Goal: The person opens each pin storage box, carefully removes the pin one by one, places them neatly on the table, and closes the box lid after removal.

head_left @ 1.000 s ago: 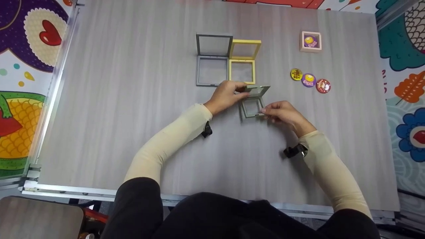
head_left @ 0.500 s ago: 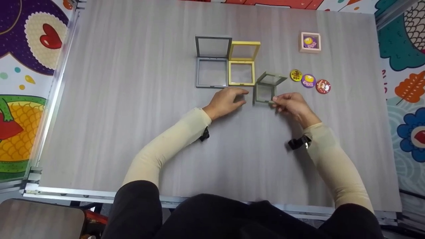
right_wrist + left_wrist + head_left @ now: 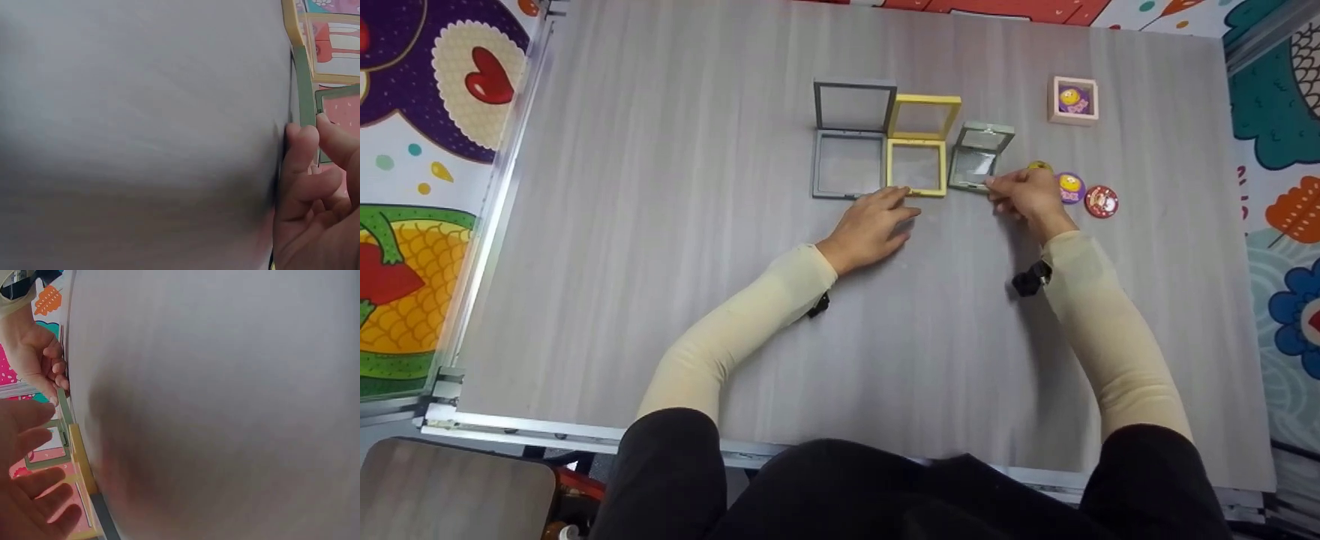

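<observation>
My right hand (image 3: 1033, 201) pinches the near right corner of a small green hinged frame case (image 3: 975, 166), whose clear-windowed lid stands raised. In the right wrist view, thumb and fingertips close on the green edge (image 3: 306, 90). Left of it stands a yellow frame case (image 3: 917, 166), lid up, and beyond that a larger grey frame case (image 3: 850, 163), also with its lid raised. My left hand (image 3: 868, 231) holds nothing; its fingers are spread, with fingertips right at the yellow case's near edge.
A yellow round badge (image 3: 1039, 166) is partly hidden behind my right hand. Beside it lie a purple badge (image 3: 1069, 188) and a red badge (image 3: 1102, 202). Farther back sits a pale pink box (image 3: 1073, 100) with a purple badge in it. A wooden-grain table (image 3: 675, 165) lies under everything.
The green case has moved away from me and to the right, beside the yellow case, in my right hand. My left hand has let go of it and stays near the yellow case.
</observation>
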The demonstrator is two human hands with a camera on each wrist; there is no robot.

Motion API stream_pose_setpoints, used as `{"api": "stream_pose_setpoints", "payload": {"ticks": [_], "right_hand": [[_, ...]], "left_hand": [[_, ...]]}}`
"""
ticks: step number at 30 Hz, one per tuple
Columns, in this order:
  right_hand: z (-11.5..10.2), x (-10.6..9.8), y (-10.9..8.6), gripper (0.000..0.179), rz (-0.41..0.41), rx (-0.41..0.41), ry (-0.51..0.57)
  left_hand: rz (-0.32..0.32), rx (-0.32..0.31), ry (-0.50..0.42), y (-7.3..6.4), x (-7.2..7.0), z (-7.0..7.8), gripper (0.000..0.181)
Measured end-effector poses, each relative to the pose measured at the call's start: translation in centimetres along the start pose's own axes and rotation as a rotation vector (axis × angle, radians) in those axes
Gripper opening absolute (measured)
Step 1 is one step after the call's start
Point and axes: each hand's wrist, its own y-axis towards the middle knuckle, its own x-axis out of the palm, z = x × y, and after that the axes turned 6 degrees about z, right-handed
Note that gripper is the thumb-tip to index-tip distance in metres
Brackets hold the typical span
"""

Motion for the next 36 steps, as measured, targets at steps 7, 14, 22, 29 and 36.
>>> {"api": "stream_pose_setpoints", "payload": {"ticks": [7,14,22,29,36], "right_hand": [[-0.6,0.5,0.2,0.028,0.01,-0.058,-0.017],[-0.7,0.6,0.5,0.025,0.037,-0.156,-0.158],[-0.8,0.9,0.4,0.028,-0.002,-0.203,-0.253],[-0.9,1.0,0.4,0.029,-0.01,-0.265,-0.316],[-0.9,1.3,0.6,0.029,-0.004,-0.296,-0.341]], "left_hand": [[-0.09,-0.061,-0.014,-0.2,0.2,-0.2,0.045],[-0.102,-0.054,0.001,-0.2,0.4,-0.3,0.043],[-0.056,-0.042,0.03,-0.1,0.2,-0.6,0.037],[-0.007,-0.033,0.036,-0.1,0.2,-0.9,0.031],[0.048,-0.032,0.053,-0.3,0.4,-1.0,0.024]]}}
